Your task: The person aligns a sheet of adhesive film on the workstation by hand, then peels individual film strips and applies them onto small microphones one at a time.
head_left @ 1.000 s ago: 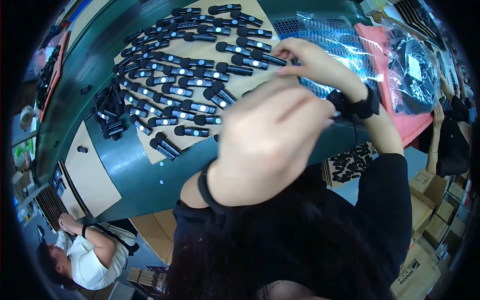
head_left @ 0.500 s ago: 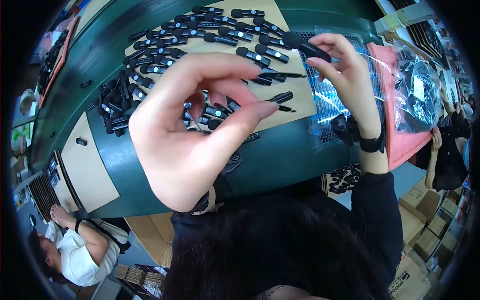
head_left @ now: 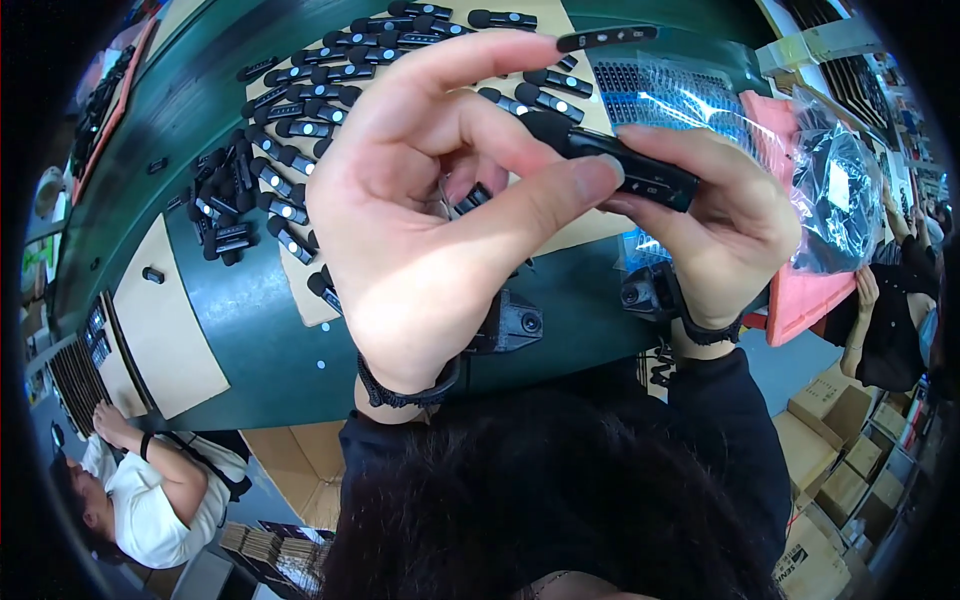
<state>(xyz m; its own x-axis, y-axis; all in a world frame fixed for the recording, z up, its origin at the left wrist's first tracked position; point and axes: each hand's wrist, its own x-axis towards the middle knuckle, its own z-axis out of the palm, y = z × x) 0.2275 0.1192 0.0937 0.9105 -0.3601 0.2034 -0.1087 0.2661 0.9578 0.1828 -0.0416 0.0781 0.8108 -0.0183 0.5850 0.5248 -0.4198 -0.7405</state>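
Observation:
My right hand [head_left: 735,205] grips one end of a small black clip-on microphone [head_left: 640,172] with a dark foam tip. Its marked face is turned up, and its foam end points left. My left hand [head_left: 400,220] is bent around the foam end, with thumb and a finger against the microphone. On the raised left index fingertip rests a thin black strip [head_left: 607,38] with small pale marks. The left hand covers part of a board [head_left: 560,232] bearing rows of similar microphones [head_left: 345,73].
A pile of black microphones [head_left: 225,205] lies left on the green table [head_left: 270,350]. At the right are clear plastic sheets [head_left: 680,90] and a bagged bundle [head_left: 835,190] on pink foam [head_left: 785,300]. Co-workers sit at lower left [head_left: 165,490] and far right [head_left: 890,320].
My right hand has brought the microphone down and left to my left hand. My left hand has shifted right, its index finger lifting the strip so its marked face shows.

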